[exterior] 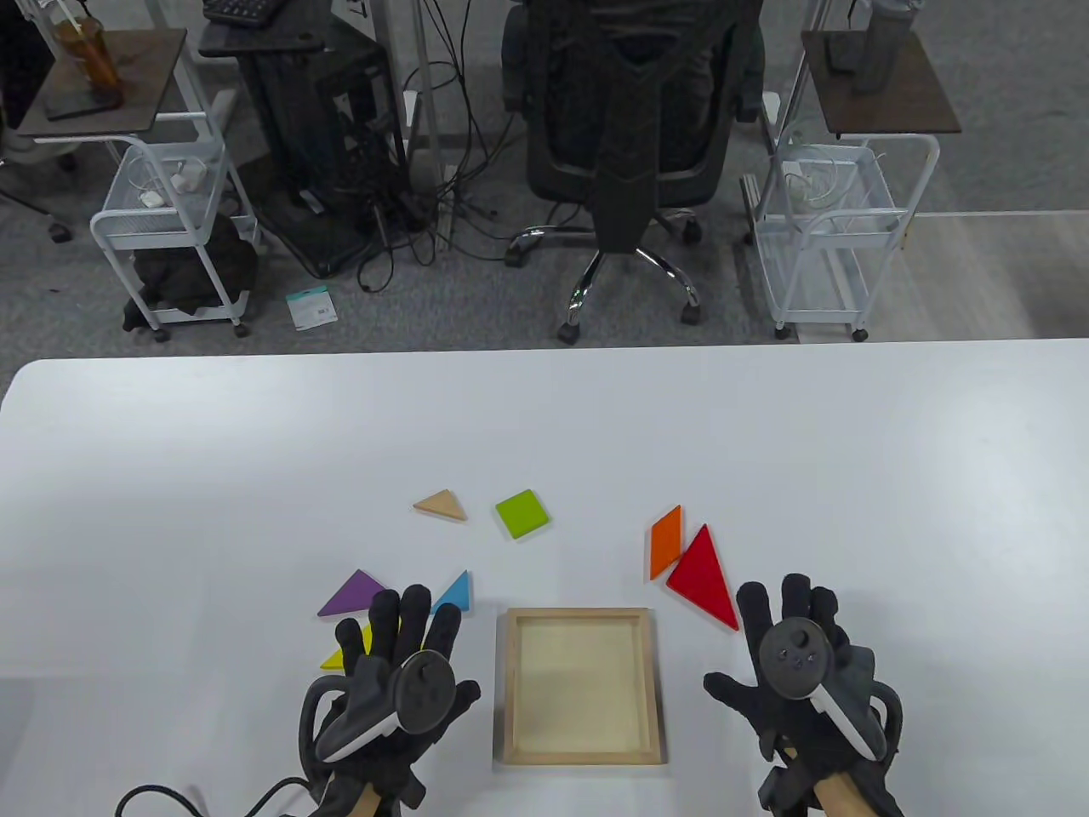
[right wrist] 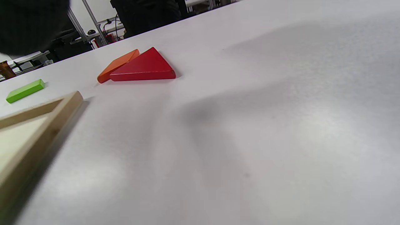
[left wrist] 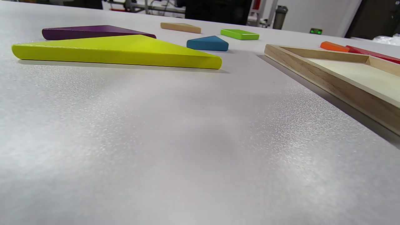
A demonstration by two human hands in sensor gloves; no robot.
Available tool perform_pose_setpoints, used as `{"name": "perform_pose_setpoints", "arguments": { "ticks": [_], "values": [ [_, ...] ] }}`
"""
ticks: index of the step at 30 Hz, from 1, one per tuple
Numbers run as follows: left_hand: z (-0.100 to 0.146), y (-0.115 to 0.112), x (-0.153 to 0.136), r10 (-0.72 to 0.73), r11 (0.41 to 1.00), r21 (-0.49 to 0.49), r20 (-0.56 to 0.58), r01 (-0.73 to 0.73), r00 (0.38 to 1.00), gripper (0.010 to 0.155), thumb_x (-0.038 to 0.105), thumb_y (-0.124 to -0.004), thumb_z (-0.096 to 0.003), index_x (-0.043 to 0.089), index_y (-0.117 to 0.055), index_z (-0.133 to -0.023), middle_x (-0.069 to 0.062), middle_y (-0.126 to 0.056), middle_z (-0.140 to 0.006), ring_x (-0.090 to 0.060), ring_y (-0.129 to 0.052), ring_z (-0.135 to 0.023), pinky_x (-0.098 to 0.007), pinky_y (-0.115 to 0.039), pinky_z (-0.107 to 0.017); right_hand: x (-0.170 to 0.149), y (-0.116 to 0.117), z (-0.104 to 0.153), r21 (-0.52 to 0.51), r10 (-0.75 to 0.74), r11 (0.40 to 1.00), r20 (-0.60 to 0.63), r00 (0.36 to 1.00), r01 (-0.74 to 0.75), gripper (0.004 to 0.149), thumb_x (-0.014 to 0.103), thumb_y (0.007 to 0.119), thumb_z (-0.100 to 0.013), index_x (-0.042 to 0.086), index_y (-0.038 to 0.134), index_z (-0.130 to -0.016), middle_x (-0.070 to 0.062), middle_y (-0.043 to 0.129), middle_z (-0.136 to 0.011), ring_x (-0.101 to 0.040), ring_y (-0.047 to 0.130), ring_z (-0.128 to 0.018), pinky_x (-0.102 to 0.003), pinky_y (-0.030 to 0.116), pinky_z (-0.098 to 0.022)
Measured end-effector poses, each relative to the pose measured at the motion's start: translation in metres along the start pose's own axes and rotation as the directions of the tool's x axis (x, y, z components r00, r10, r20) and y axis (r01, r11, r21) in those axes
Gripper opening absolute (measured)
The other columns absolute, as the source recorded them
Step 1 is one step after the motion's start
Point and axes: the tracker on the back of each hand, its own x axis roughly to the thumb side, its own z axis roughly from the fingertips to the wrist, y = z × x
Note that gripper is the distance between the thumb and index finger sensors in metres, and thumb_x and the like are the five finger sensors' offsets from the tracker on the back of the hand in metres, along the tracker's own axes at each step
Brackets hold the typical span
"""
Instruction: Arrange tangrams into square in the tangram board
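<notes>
The wooden tangram board (exterior: 581, 758) lies empty near the table's front edge, between my two hands. My left hand (exterior: 398, 630) lies flat with straight fingers over the yellow triangle (exterior: 333, 659), partly hiding it. The purple triangle (exterior: 351, 592) and the small blue triangle (exterior: 457, 590) lie just beyond its fingertips. A tan triangle (exterior: 441, 505) and a green square (exterior: 521, 513) sit farther back. My right hand (exterior: 795, 608) is spread flat on the table, right of the board, close to the red triangle (exterior: 704, 575) and the orange parallelogram (exterior: 665, 540). Neither hand holds anything.
The white table (exterior: 544, 425) stretches far beyond the pieces. Behind its far edge stand an office chair (exterior: 625, 128), two white wire carts (exterior: 170, 213) and cables on the floor. In the left wrist view the yellow triangle (left wrist: 118, 50) lies close, the board's rim (left wrist: 328, 81) to its right.
</notes>
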Motion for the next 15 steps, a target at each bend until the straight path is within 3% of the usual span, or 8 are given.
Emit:
{"name": "perform_pose_setpoints", "arguments": {
  "ticks": [3, 7, 11, 15],
  "values": [
    [0.0, 0.0, 0.001, -0.004, 1.0, -0.003, 0.0, 0.004, 1.0, 0.079, 0.065, -0.044, -0.0548, 0.027, 0.001, -0.109, -0.015, 0.018, -0.108, -0.045, 0.015, -0.098, -0.068, 0.004, -0.061, 0.012, -0.013, -0.018, 0.095, -0.025, 0.995, -0.02, 0.999, 0.027, 0.107, 0.06, 0.087, -0.03, 0.056, 0.004, -0.098, -0.002, -0.012, -0.11, -0.032, 0.003, -0.107, -0.045, 0.031, -0.085],
    [0.0, -0.001, 0.0, 0.004, 1.0, -0.001, -0.005, -0.004, 1.0, 0.079, 0.064, -0.043, -0.055, 0.027, 0.001, -0.109, -0.016, 0.018, -0.108, -0.046, 0.015, -0.098, -0.068, 0.004, -0.061, 0.038, -0.023, -0.06, 0.236, 0.097, 0.969, -0.069, 0.993, -0.078, 0.11, 0.055, 0.091, -0.032, 0.053, 0.001, -0.097, -0.008, -0.005, -0.111, -0.035, 0.026, -0.107, -0.043, 0.051, -0.08],
    [0.0, -0.001, -0.004, 0.016, 1.0, 0.0, -0.032, -0.016, 0.999, 0.079, 0.064, -0.043, -0.0551, 0.027, 0.001, -0.109, -0.016, 0.018, -0.108, -0.046, 0.015, -0.098, -0.069, 0.005, -0.06, 0.058, -0.014, -0.098, 0.368, 0.202, 0.919, -0.14, 0.969, -0.139, 0.111, 0.051, 0.092, -0.032, 0.053, 0.001, -0.095, -0.008, -0.005, -0.11, -0.036, 0.032, -0.104, -0.041, 0.057, -0.075],
    [0.0, -0.001, -0.005, 0.027, 1.0, -0.001, -0.036, -0.027, 0.999, 0.079, 0.064, -0.044, -0.0553, 0.027, 0.001, -0.109, -0.017, 0.019, -0.108, -0.047, 0.015, -0.098, -0.069, 0.005, -0.06, 0.066, -0.005, -0.124, 0.399, 0.252, 0.903, -0.187, 0.949, -0.162, 0.109, 0.048, 0.092, -0.034, 0.052, 0.002, -0.095, -0.009, 0.004, -0.11, -0.034, 0.04, -0.1, -0.039, 0.062, -0.07]
  ]
}}
